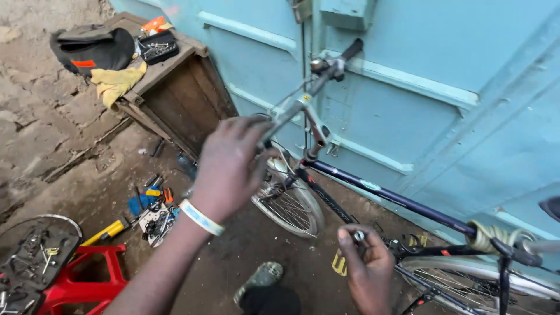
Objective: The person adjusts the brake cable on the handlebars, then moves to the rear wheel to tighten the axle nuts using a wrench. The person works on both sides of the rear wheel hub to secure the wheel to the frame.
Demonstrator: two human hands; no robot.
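Observation:
A bicycle (373,192) with a dark blue frame leans against a light blue metal door (443,116). My left hand (230,166), with a pale band on the wrist, is closed over the near end of the handlebar (318,81). My right hand (367,265) is lower, in front of the frame, and pinches a small shiny metal part (358,235) between its fingertips. The front wheel (291,204) is turned toward me below my left hand. A coiled cable (496,234) is wound on the top tube near the saddle post.
Loose tools (153,210) and a yellow pump (105,232) lie on the dirt floor at the left. A red stool (87,277) stands beside a dark tray of small parts (32,256). A wooden box (169,87) at the back carries a bag and a yellow rag. My shoe (261,277) is below.

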